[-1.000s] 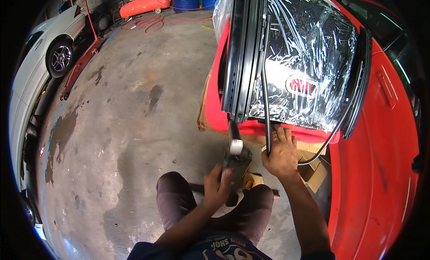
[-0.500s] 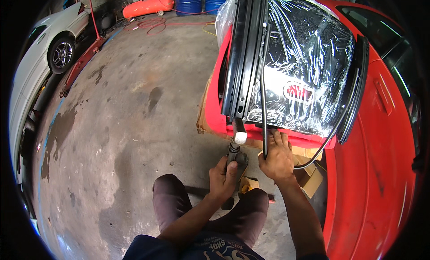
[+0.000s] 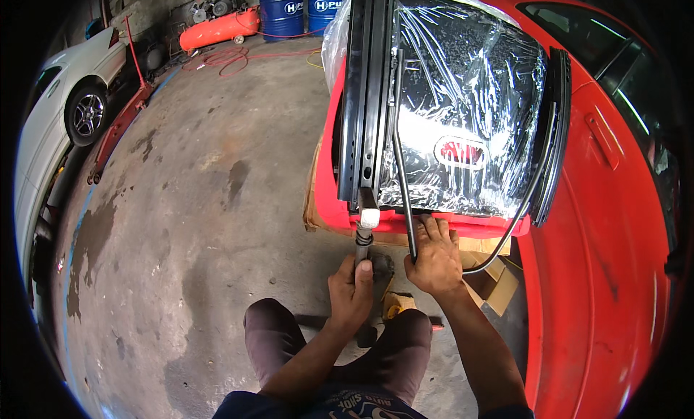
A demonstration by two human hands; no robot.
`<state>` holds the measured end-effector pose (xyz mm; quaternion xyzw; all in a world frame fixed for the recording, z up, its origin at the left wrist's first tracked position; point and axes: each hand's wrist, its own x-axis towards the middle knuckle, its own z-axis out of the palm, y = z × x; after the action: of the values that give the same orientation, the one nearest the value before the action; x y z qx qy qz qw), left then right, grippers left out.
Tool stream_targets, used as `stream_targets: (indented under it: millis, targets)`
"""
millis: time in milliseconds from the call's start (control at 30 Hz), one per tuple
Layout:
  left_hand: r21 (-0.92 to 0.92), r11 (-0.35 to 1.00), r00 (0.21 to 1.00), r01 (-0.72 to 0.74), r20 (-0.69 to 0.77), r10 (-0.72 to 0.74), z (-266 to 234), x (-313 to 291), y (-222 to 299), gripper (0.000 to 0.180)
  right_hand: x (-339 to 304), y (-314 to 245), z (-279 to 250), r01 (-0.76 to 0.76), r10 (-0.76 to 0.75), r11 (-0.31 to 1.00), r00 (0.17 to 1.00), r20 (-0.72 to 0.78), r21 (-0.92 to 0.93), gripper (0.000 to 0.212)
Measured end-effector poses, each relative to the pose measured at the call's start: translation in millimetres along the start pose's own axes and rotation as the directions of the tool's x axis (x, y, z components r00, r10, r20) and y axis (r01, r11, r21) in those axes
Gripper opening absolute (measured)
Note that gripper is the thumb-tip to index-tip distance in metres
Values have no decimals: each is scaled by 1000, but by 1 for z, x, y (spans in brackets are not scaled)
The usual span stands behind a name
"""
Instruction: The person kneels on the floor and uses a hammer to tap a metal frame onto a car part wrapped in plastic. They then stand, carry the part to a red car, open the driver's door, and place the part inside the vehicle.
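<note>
- Left hand [image 3: 350,290]: fingers closed round the handle of a hammer [image 3: 363,238], thumb laid along it.
- Hammer head: at the lower end of a black metal rail [image 3: 367,94]; we cannot tell whether they touch.
- Right hand [image 3: 435,261]: fingers slightly spread over the lower edge of a red body panel [image 3: 330,191], thumb beside a black tubular strip [image 3: 403,177]. Undersides hidden; we cannot tell whether the strip is gripped.
- Dark panel [image 3: 470,79], wrapped in clear plastic film: lies on the red body panel, right of the rail.
- Cardboard [image 3: 483,244]: beneath the red body panel.
- Risk, we judge: a glancing hammer could chip the red edge just beneath its head.
- Risk: a wide swing rightward could catch the right hand, which is near.
- Risk: the bowed strip could spring aside if the right hand lifts.
- Risk: hard knocks could shift the load, should the cardboard slide or crush.
- Risk: the film could tear if the hammer strays onto it.
</note>
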<state>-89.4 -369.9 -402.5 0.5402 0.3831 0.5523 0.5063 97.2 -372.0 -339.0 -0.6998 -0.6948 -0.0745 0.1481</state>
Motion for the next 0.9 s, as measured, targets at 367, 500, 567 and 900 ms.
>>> stream_targets:
  millis: [367,500,567,900]
  targets:
    - [-22,1000,1000,8,28,-7,9,29,22,42,0,0,-2,2,-1,1000,999,42,-31,67]
    - [52,999,1000,-2,29,1,6,29,28,34,0,1,-4,1,-1,1000,999,41,-4,64]
    - [99,995,999,-30,16,28,2,24,32,32,0,1,-4,5,-5,1000,1000,29,3,65]
    - [86,995,999,-48,11,47,9,30,34,32,2,0,-4,-39,38,999,994,99,1,72]
